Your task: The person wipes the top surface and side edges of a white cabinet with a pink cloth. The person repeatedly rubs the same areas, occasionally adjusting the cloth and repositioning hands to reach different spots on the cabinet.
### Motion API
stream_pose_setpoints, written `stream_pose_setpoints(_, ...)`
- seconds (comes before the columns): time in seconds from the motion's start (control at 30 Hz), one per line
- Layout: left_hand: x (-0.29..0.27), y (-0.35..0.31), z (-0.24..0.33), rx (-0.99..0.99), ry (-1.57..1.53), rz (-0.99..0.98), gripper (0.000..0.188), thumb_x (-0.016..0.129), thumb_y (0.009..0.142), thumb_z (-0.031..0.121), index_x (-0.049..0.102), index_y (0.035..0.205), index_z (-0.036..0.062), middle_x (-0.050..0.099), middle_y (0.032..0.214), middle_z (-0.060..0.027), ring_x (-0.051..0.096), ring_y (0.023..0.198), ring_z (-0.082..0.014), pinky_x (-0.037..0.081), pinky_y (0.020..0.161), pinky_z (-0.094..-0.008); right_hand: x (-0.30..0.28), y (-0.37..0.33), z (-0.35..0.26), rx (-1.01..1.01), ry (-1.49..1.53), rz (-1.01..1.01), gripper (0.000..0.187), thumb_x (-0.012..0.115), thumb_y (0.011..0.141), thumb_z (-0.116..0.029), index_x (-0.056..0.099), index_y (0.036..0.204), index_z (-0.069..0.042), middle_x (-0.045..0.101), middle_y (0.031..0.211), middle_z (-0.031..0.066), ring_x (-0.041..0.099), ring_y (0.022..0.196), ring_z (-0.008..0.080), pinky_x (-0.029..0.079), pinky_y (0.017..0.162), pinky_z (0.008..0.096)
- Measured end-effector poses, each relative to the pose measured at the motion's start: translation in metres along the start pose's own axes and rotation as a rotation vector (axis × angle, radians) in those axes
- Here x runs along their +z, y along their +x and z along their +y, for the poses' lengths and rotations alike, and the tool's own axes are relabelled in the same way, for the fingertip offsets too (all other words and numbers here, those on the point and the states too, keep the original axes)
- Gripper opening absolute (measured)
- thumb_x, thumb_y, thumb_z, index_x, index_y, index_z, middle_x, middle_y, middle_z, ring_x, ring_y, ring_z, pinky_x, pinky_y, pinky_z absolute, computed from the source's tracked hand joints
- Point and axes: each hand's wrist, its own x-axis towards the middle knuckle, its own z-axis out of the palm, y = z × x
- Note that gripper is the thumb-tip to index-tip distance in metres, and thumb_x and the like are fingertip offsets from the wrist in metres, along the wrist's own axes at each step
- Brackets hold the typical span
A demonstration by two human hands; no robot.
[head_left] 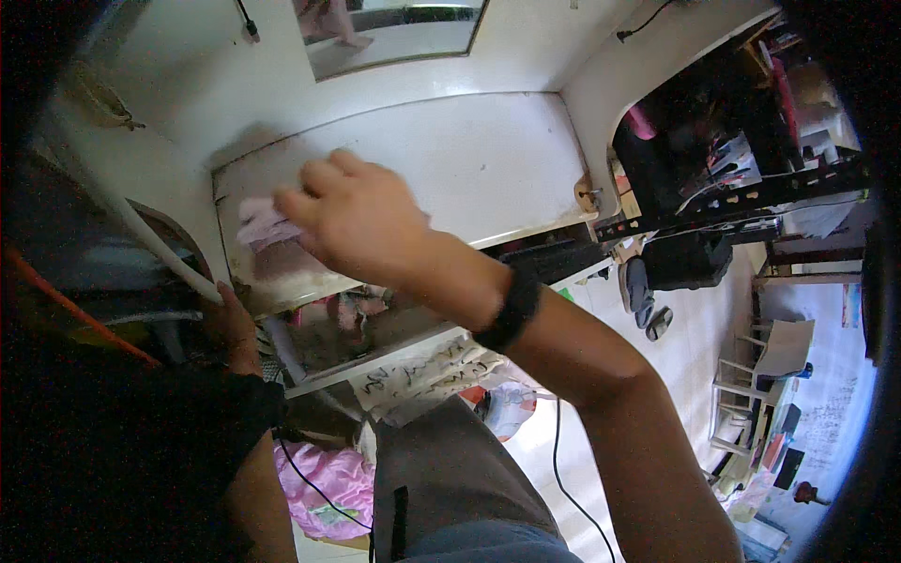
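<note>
My right hand (361, 220), with a black band on its wrist, is closed on a crumpled pale pink cloth (263, 223). The cloth lies against the left part of a white shelf top (488, 159) with a worn front edge. Lower on the left, my left hand (235, 328) grips the lower front edge of the white side panel (178, 253). Part of that hand is in shadow, and most of its fingers are hidden.
A mirror (394, 47) is set in the back wall above the shelf. Beneath the shelf is an open drawer (375, 361) with mixed items. Pink plastic (328, 488) lies below. Dark shoes (643, 291) and a white chair (741, 385) stand on the right.
</note>
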Motion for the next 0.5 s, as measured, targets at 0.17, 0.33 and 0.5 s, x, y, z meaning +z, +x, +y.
stream_pose_setpoints(0.17, 0.008, 0.008, -0.01, 0.068, 0.289, 0.077, 0.059, 0.049, 0.092, 0.052, 0.057, 0.121, 0.0019, 0.066, 0.107, -0.0214, 0.064, 0.095, -0.0407, 0.052, 0.08, -0.0472, -0.011, -0.076, 0.039, -0.014, -0.045, -0.205, 0.054, 0.07, 0.073, -0.023, 0.054, 0.124, -0.018, 0.06, 0.102, 0.006, 0.059, 0.092, 0.0261, 0.052, 0.075, 0.0357)
stream_pose_setpoints(0.33, 0.016, 0.008, -0.021, 0.212, 0.297, 0.119, 0.052, 0.051, 0.092, 0.049, 0.062, 0.114, 0.003, 0.066, 0.105, -0.0218, 0.065, 0.092, -0.0399, 0.051, 0.079, -0.0474, 0.002, -0.135, 0.067, 0.126, -0.211, -0.679, 0.072, 0.071, 0.077, -0.037, 0.041, 0.141, -0.024, 0.042, 0.142, 0.0113, 0.042, 0.129, 0.0342, 0.035, 0.103, 0.0555)
stream_pose_setpoints(0.5, 0.011, 0.001, -0.011, 0.033, 0.079, 0.086, 0.055, 0.047, 0.093, 0.05, 0.064, 0.112, 0.0013, 0.067, 0.102, -0.0215, 0.064, 0.091, -0.0408, 0.05, 0.075, -0.0494, 0.054, -0.124, 0.057, -0.035, -0.125, -0.513, 0.082, 0.068, 0.075, -0.052, 0.036, 0.145, -0.025, 0.024, 0.155, 0.0101, 0.026, 0.141, 0.0356, 0.022, 0.106, 0.0659)
